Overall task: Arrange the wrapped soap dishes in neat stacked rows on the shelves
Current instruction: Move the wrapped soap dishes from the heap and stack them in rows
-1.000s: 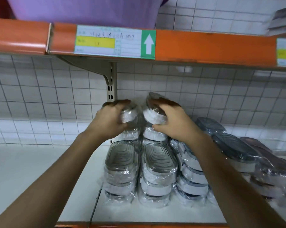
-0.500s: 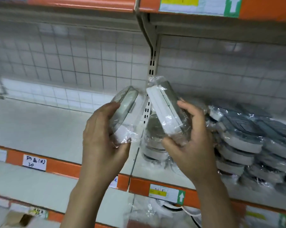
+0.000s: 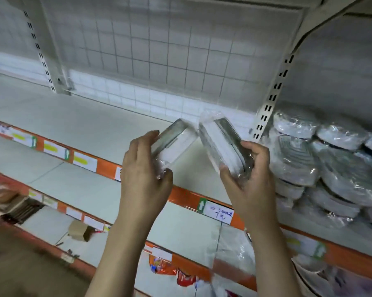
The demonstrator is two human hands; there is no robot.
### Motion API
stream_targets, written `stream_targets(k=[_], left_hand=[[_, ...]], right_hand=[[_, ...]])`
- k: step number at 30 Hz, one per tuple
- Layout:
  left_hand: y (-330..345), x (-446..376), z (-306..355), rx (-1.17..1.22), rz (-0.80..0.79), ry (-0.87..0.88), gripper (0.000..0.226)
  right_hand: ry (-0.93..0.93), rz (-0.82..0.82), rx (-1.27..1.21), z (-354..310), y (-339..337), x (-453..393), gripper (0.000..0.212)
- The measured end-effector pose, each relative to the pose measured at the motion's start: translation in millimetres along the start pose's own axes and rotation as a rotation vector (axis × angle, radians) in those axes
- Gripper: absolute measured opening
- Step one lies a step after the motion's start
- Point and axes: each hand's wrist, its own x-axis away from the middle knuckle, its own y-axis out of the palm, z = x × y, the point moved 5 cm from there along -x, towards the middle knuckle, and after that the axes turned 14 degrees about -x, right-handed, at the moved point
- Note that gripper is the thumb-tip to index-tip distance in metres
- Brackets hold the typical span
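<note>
My left hand (image 3: 145, 170) grips one wrapped soap dish (image 3: 172, 142), white and grey in clear film, tilted on edge. A second wrapped soap dish (image 3: 220, 142) is gripped by my right hand (image 3: 248, 179), also tilted, close beside the first. Both are held in the air in front of a white shelf (image 3: 84, 123). To the right, a pile of several wrapped soap dishes (image 3: 330, 163) lies stacked on the neighbouring shelf section.
A slotted upright post (image 3: 270, 97) separates the two shelf sections. Orange shelf edges carry price labels (image 3: 218, 211). Lower shelves hold a small cardboard box (image 3: 80, 231), colourful packets (image 3: 172, 271) and wrapped goods at the bottom right. A wire grid backs the shelving.
Both hands lifted a dish each off the stacks, then carried them left and away from the pile. The view swung left and down, showing more shelf to the left.
</note>
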Motion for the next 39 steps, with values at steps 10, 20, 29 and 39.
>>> stream_targets(k=[10, 20, 29, 39], left_hand=[[-96, -52, -184, -0.227, -0.019, 0.009, 0.063], [-165, -82, -323, -0.269, 0.079, -0.118, 0.068], [-178, -133, -414, -0.263, 0.084, -0.194, 0.058], [-167, -248, -514, -0.448, 0.055, -0.105, 0.042]], right_hand=[[0.034, -0.14, 0.112, -41, 207, 11, 0.072], [-0.054, -0.149, 0.259, -66, 345, 4, 0.059], [0.046, -0.206, 0.141, -44, 464, -24, 0.057], [-0.055, -0.212, 0.107, -12, 602, -97, 0.06]])
